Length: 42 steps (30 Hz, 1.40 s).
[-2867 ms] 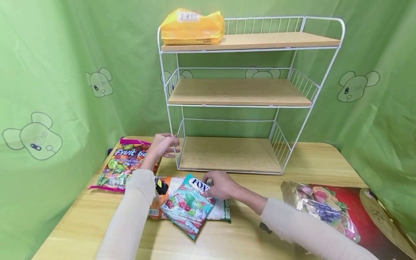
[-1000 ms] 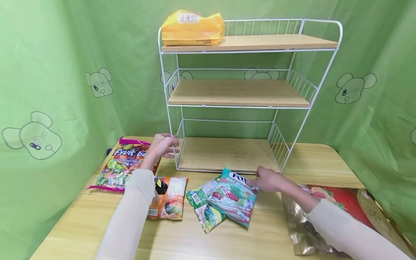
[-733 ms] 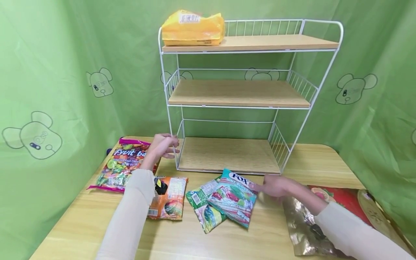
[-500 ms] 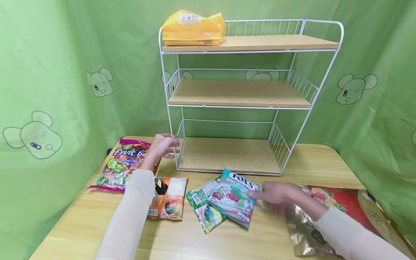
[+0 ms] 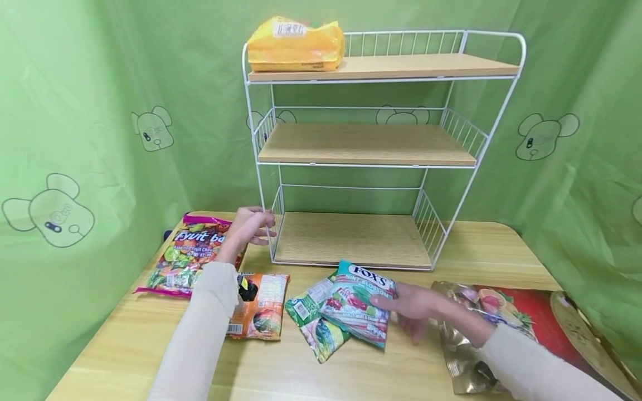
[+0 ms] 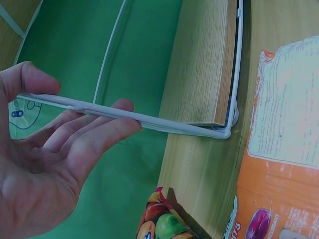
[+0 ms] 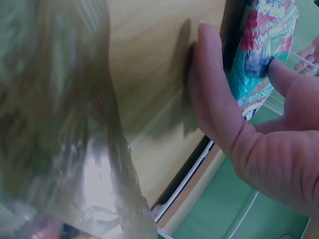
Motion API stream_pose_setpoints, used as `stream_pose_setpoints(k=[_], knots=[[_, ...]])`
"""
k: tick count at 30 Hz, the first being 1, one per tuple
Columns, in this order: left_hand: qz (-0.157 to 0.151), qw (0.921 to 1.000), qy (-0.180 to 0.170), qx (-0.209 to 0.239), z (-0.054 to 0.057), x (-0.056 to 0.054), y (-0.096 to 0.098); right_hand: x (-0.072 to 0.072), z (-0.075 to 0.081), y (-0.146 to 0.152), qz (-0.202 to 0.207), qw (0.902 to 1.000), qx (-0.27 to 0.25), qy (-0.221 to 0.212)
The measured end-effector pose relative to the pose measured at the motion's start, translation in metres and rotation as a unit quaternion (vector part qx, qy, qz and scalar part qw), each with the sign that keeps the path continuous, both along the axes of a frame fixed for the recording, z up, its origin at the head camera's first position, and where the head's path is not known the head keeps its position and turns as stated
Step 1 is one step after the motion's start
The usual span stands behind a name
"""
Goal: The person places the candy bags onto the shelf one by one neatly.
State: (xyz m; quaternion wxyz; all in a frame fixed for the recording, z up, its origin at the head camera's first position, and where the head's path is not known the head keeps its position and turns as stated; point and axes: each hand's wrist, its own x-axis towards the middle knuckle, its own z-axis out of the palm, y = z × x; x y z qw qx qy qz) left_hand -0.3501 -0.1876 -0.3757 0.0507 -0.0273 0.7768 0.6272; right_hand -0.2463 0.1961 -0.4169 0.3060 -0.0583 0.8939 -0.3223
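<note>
My left hand (image 5: 251,225) holds the white front post (image 6: 164,124) of a wire shelf rack, thumb on one side and fingers round the other. At the bag's right edge is my right hand (image 5: 413,306), its thumb on the front of a teal FOX'S Mint Blossom candy bag (image 5: 358,301). The fingers (image 7: 212,74) of that hand extend straight, close over the table beside the bag. Under the teal bag lies a green and yellow candy bag (image 5: 313,326), partly covered. An orange candy bag (image 5: 263,306) lies to their left.
A Fyuit candy bag (image 5: 190,256) lies at the left, partly behind the left arm. A large red and gold fruit-printed bag (image 5: 536,312) lies at the right under the right forearm. The three-tier rack (image 5: 368,145) carries a yellow bag (image 5: 296,47) on top.
The teal bag has moved right off the orange bag, with the green and yellow bag now apart from it too. My right hand slid down the teal bag's right edge; my left stays put.
</note>
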Motion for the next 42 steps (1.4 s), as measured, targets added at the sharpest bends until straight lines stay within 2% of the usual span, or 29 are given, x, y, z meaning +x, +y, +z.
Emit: stream_pose_setpoints(k=[7,15,25,31,42], knots=[[0.001,1.0,0.0,0.002,0.0,0.0,0.001,0.0,-0.004,-0.002,-0.036,0.9969,-0.065,0.026],[0.002,1.0,-0.004,0.005,-0.001,-0.001,0.001,0.001,0.001,-0.007,-0.06,0.9894,-0.132,0.014],[0.002,1.0,-0.004,0.006,-0.003,0.0,0.0,-0.001,0.005,-0.009,-0.058,0.9903,-0.123,0.028],[0.0,1.0,0.0,0.006,-0.001,0.0,0.0,-0.003,0.004,-0.006,-0.059,0.987,-0.143,0.043],[0.001,1.0,0.005,0.007,-0.002,0.0,0.0,-0.006,0.015,-0.002,-0.069,0.9812,-0.178,0.026]])
